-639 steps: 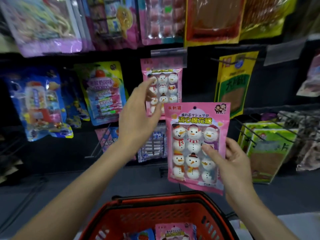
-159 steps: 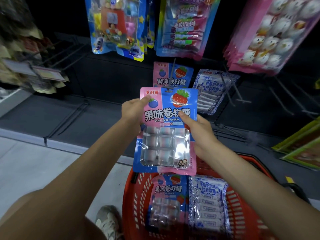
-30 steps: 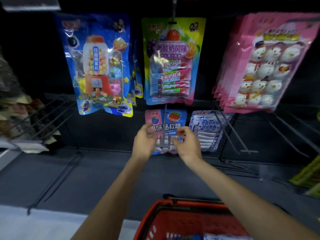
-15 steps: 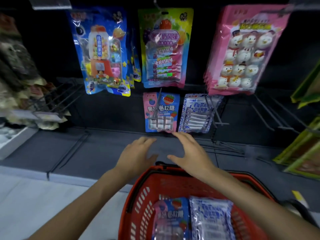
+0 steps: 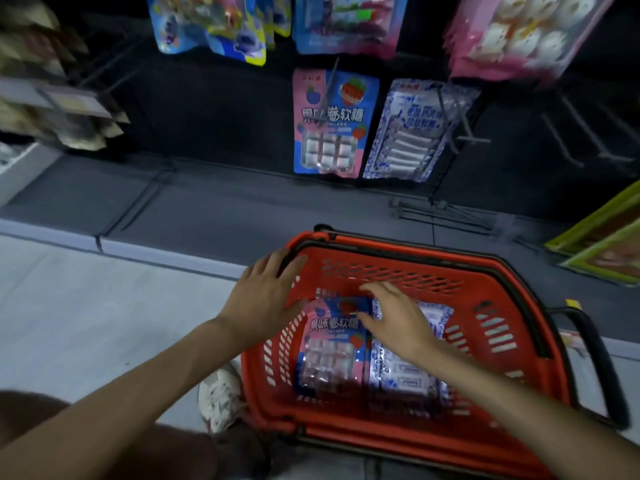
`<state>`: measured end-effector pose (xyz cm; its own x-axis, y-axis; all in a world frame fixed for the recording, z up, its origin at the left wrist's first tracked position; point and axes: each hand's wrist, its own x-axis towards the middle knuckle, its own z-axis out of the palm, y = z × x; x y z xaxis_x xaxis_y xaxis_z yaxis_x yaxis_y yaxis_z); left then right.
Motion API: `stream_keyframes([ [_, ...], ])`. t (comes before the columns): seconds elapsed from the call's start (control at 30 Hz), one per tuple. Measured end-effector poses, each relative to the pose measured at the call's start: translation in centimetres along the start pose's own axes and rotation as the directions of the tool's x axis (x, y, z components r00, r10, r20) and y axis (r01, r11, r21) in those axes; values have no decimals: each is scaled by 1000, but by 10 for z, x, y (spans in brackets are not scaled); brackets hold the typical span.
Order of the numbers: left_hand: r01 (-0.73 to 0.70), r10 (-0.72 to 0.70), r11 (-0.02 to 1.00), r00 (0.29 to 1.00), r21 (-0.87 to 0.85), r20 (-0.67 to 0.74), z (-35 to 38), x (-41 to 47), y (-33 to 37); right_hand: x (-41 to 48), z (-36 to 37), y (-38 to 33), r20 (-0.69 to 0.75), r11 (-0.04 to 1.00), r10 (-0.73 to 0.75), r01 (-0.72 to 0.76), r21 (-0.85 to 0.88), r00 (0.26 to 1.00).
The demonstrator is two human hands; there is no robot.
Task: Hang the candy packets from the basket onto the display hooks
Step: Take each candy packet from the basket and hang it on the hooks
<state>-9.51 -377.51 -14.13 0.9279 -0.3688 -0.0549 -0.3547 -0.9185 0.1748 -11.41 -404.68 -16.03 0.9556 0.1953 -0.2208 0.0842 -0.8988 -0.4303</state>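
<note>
White shoe (image 5: 221,396) on the floor just beside the red basket (image 5: 491,327). In basket: pink/blue candy pkt (image 5: 329,348) w/ a blue-white pkt (image 5: 401,372) next to it on the right. R hand (image 5: 398,317) spread flat over both pkts' tops, fingers loose, nothing gripped. L hand (image 5: 266,299) open, palm down on the basket's near-left rim. Farther back, a matching pink/blue hung pkt (image 5: 329,123) on a display hook (image 5: 330,81), blue-white hung pkt (image 5: 419,129) beside it.
</note>
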Motion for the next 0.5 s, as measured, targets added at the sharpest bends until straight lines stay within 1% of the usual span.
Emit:
stream_keyframes([
  [0.07,-8,8,1000,1000,3,-19,14,-6,-3,11,22,5,68,995,90,-87,-56,994],
  [0.13,-17,19,998,999,56,-35,23,-9,-4,25,45,13,114,981,188,-181,-73,976],
  [0.17,-15,18,998,999,65,-37,25,-9,-4,33,57,16,120,969,248,-246,-32,961],
  [0.23,-6,8,999,999,47,-36,25,-7,-3,47,78,21,124,920,356,-371,127,926],
  [0.33,-13,17,998,999,64,-52,23,-3,-4,65,103,22,169,776,511,-537,331,843],
  [0.4,-16,19,998,999,67,-41,22,0,-5,72,107,18,162,704,586,-598,382,794],
  [0.5,-12,14,998,999,65,-36,21,2,-4,73,106,8,97,646,677,-653,396,729],
])
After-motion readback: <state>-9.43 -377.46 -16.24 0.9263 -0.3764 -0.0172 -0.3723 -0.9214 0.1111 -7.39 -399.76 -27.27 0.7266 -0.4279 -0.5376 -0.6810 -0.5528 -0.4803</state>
